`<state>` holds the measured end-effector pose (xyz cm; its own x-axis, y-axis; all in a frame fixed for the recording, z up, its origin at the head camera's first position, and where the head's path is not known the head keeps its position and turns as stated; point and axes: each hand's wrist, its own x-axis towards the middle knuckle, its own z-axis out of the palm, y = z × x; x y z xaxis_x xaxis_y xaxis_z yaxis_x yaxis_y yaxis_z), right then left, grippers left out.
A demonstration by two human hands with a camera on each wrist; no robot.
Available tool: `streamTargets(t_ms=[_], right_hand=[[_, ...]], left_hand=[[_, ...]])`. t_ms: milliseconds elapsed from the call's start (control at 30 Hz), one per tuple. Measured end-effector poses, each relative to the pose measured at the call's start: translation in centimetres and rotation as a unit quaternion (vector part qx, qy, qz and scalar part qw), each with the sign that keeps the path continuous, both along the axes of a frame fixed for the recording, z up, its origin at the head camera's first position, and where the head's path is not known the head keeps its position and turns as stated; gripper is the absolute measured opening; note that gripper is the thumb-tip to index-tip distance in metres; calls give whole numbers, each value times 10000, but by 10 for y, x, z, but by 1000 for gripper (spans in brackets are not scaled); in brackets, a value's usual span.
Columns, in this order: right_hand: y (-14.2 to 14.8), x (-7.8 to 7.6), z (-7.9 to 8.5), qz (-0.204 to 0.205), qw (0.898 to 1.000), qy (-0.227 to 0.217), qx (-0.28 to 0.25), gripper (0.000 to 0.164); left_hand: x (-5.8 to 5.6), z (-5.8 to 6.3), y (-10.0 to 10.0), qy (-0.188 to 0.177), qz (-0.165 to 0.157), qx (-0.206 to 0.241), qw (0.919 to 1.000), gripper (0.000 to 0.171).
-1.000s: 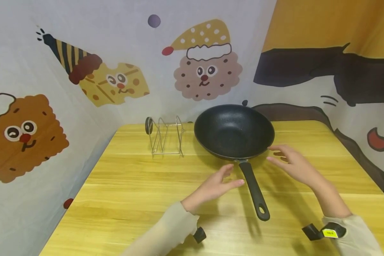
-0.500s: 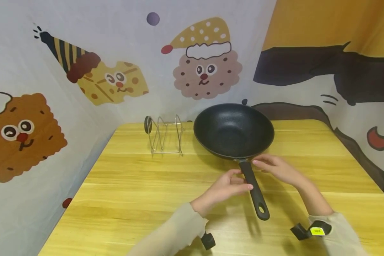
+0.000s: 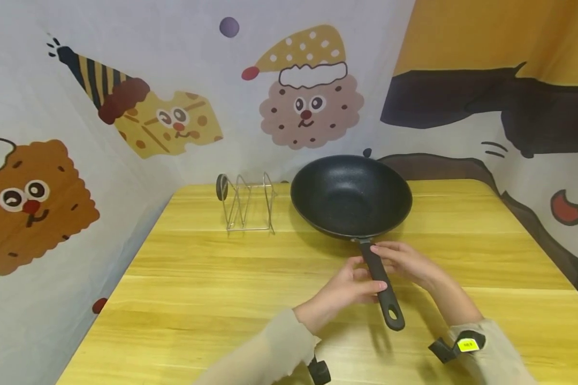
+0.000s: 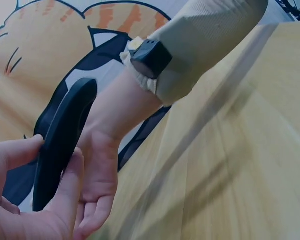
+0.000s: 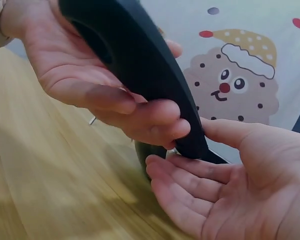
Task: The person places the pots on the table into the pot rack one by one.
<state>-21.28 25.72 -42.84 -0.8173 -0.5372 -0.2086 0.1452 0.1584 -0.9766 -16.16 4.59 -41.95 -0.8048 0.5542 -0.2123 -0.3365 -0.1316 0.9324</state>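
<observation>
Yellow wooden planks make up the table point(image 3: 188, 299), with beige sleeves point(image 3: 265, 350) reaching in from its near side. A black frying pan point(image 3: 351, 198) stands open side up in the far middle, its black handle point(image 3: 382, 286) pointing near and slightly right. Just left of the pan, well apart from both hands, is a wire rack point(image 3: 248, 230) with a black disc point(image 3: 221, 187) at its left end. Beyond the far edge hangs a pale cloth point(image 3: 173, 43) printed with cartoon food, including a pink biscuit point(image 3: 313, 117) in a spotted cap, and turning orange at the far right.

The left hand point(image 3: 347, 291), the nearer, holds the handle around its middle: the thumb lies on top, the fingers go underneath. The right hand point(image 3: 409, 264) has the handle between thumb and loosely bent fingers, farther along towards the pan; whether every fingertip touches is unclear.

From the left wrist, the handle appears side-on between the left thumb and a finger, its far side backed by an orange striped print point(image 4: 125, 17). The right wrist view shows the left fingertips curled against the handle and the right fingers spread below, both largely hidden from the head camera.
</observation>
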Motion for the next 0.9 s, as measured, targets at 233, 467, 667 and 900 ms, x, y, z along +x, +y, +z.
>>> streamTargets(t_ms=[233, 467, 667, 900], right_hand=[[-7, -3, 0, 320, 9920, -842, -881, 27], [-19, 1, 0, 351, 9905, -892, -989, 26], [-34, 7, 7, -117, 9941, -637, -870, 24], [-53, 16, 23, -720, 9955, -356, -501, 33]], left_hand=[[5, 0, -3, 50, 27, -41, 10000, 69], [10, 0, -6, 102, 271, 163, 9994, 63], [13, 4, -22, 453, 60, 299, 9985, 62], [11, 7, -45, 638, -319, 428, 9965, 64]])
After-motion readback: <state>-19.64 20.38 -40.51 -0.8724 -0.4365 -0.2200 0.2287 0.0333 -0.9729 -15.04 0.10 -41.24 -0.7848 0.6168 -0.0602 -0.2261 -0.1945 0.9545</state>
